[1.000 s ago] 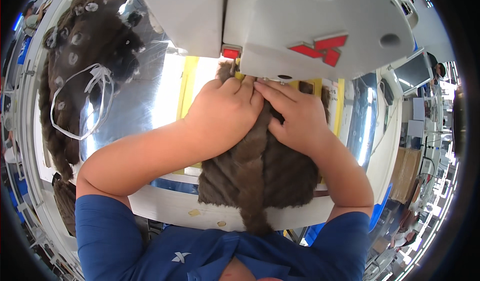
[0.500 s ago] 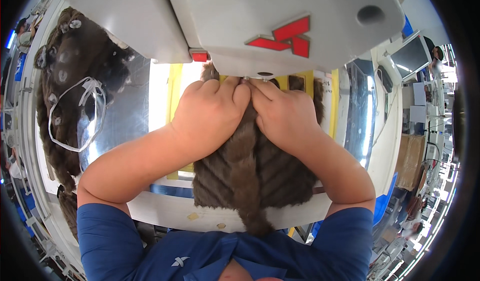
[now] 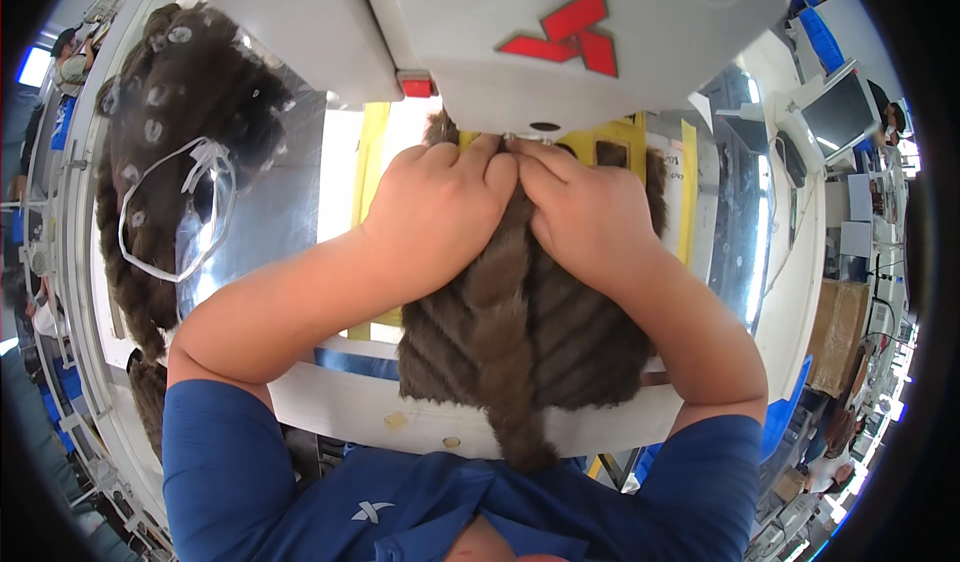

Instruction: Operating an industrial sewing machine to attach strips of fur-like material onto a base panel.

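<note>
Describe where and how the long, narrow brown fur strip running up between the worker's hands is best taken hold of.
Probably pinch the long brown fur strip across its narrow lower end, coming from the near side. That end sticks out past the lower edge of the wide, ribbed brown fur panel, while the left hand and right hand crowd the far end.

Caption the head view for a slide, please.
Left hand and right hand on brown fur, close together at a white machine.
</note>
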`<state>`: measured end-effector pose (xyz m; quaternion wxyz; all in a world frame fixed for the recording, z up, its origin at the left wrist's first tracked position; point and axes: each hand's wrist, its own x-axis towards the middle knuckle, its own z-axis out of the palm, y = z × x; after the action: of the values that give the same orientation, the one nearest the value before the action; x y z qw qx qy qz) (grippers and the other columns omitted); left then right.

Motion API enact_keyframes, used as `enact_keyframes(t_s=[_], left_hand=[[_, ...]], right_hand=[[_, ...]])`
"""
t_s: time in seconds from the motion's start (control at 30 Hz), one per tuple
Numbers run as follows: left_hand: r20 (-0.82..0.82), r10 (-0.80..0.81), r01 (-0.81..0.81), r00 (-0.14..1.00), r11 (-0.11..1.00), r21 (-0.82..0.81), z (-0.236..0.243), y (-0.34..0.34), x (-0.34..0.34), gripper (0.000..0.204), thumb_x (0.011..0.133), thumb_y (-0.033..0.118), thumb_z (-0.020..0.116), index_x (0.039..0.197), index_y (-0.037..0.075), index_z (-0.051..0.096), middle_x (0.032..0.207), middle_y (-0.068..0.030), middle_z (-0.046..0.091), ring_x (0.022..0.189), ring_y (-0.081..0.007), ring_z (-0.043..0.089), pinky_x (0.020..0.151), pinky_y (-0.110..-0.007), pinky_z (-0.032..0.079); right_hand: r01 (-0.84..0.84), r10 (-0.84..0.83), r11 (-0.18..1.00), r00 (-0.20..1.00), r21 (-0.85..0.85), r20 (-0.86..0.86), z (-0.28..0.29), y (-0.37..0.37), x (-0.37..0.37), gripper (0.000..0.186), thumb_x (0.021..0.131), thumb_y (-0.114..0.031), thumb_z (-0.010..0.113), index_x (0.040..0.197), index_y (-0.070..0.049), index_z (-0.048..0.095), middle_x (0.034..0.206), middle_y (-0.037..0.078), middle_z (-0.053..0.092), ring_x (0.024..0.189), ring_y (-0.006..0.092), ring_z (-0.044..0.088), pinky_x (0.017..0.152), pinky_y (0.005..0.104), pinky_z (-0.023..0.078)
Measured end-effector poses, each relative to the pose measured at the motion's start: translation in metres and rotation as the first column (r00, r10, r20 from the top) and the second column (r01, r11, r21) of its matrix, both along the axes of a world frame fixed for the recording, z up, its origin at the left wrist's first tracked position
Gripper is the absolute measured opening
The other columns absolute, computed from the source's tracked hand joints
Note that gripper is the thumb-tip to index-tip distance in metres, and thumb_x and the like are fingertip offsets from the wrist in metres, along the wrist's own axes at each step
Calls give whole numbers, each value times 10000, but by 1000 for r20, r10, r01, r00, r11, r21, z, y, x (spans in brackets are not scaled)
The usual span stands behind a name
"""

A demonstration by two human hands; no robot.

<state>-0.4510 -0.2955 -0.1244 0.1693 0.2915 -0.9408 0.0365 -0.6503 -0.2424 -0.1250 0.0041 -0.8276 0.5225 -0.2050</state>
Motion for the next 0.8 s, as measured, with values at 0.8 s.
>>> enact_keyframes(t_s=[0.8], left_hand=[[-62,-51,49,997,998,-27,-7,-5,8,271,728,132,632,975,29,675,1045,-101,710,726,-221,658,616,-342,504]], right_hand=[[15,-17,1000,993,-16,-117,5,-2,10,235,833,-102,643,1062,-55,673,932,32,638,594,185,653,490,315,492]])
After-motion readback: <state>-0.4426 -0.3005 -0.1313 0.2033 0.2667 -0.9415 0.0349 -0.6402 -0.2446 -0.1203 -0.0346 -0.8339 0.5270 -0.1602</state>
